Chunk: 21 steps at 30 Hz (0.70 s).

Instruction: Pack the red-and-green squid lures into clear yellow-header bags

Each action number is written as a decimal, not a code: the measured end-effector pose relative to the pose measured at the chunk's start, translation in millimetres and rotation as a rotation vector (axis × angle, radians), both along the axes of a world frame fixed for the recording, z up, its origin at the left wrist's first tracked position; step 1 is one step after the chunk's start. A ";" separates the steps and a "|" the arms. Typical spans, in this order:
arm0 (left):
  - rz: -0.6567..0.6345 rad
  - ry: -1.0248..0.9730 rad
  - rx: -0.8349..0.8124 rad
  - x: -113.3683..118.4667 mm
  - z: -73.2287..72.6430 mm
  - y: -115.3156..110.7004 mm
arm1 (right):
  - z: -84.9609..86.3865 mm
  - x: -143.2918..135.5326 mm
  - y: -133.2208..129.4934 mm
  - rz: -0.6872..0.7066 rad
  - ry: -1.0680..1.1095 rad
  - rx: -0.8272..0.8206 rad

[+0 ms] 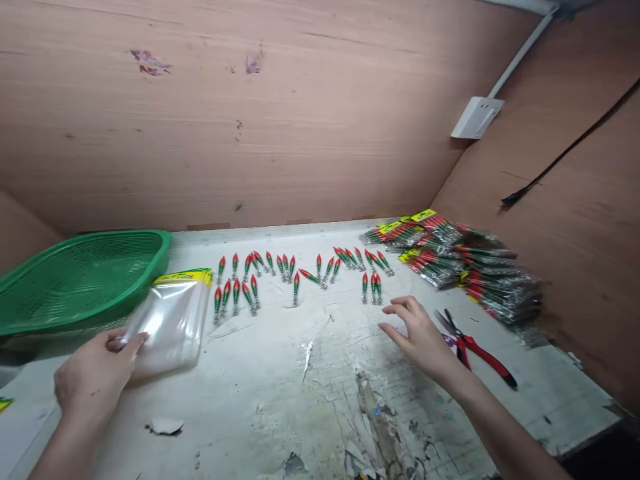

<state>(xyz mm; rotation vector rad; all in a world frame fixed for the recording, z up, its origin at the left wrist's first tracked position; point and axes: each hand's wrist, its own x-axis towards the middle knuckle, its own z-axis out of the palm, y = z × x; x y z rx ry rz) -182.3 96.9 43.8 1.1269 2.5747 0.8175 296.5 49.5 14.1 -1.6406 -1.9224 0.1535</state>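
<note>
My left hand (pixel 97 373) pinches the left edge of a stack of clear plastic bags (pixel 173 323) with yellow header strips, lying at the left of the table. My right hand (pixel 413 333) hovers over the table with its fingers apart and nothing in them. Just beyond its fingertips lie several red-and-green fishing lures (pixel 374 287) with metal hooks. More of these fishing lures (pixel 236 293) are spread in two loose rows across the middle. Beside my right wrist rest red-handled pliers (pixel 475 350), partly covering a small purple thing.
Packed bags of lures (pixel 500 280) are heaped at the back right. A green plastic basket (pixel 85 277) stands at the left. Wooden panels (pixel 280 133) enclose the back and sides, with a white socket (pixel 477 117) and a hanging black cable (pixel 570 147) at the right.
</note>
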 end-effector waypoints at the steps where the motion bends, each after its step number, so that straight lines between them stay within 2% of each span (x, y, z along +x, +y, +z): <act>1: 0.028 0.023 -0.080 6.2 11.4 -3.0 | -3.2 -0.3 -1.9 0.017 -0.010 0.022; 3: 0.044 0.064 -0.183 13.7 26.1 -7.1 | -4.2 2.2 0.2 0.011 -0.022 0.046; 5: 0.012 0.117 -0.197 15.7 31.4 -9.8 | -1.9 4.9 7.5 -0.050 -0.048 0.012; 9: -0.060 0.119 -0.174 16.6 30.1 -13.2 | -1.4 5.9 28.8 -0.272 -0.104 -0.129; 13: -0.004 0.093 -0.141 21.2 27.7 -8.0 | -9.4 5.8 55.6 -0.440 -0.132 -0.193; 18: -0.112 -0.006 -0.072 18.5 22.0 10.9 | -13.4 8.1 87.0 -0.529 -0.179 -0.259; 21: -0.067 -0.066 -0.067 12.9 21.0 16.0 | -12.1 19.0 97.2 -0.531 -0.220 -0.329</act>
